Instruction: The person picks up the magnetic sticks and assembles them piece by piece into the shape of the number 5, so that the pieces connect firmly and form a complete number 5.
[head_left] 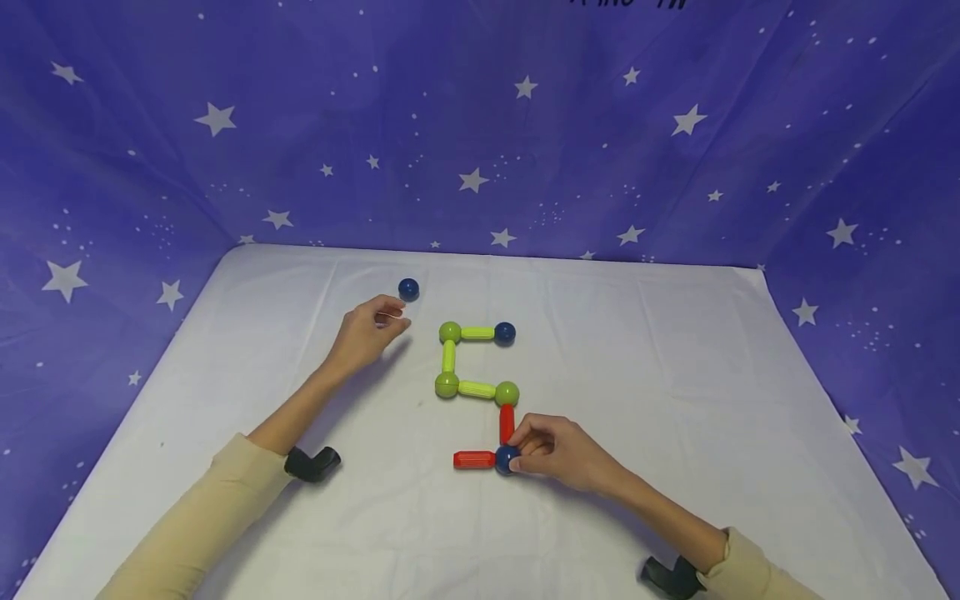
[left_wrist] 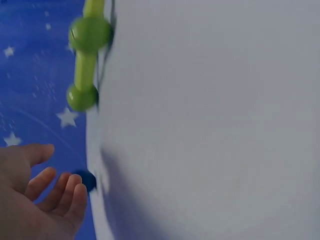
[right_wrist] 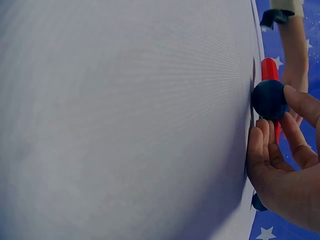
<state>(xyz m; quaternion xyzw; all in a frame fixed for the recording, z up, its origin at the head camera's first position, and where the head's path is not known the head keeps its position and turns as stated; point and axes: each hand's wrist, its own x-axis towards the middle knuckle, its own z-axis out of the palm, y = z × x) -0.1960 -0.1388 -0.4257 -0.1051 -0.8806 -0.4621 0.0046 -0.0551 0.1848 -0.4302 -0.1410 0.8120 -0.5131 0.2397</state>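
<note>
A chain of balls and rods lies on the white cloth in the shape of a 5. Its lime rods (head_left: 477, 389) join green balls (head_left: 446, 384), with a blue ball at the upper right end (head_left: 505, 333). Below, a red rod (head_left: 507, 422) leads to the lower blue ball (head_left: 504, 461), from which a second red rod (head_left: 473, 460) points left. My right hand (head_left: 564, 452) pinches that lower ball between thumb and fingers. Up by a loose blue ball (head_left: 408, 289), my left hand (head_left: 367, 335) hovers with thumb and fingers parted, holding nothing.
White cloth (head_left: 637, 375) covers the table. Behind and at both sides hangs a purple-blue curtain (head_left: 420, 125) with white stars. Dark wrist devices (head_left: 313, 464) stick out beside the beige sleeves (head_left: 202, 517).
</note>
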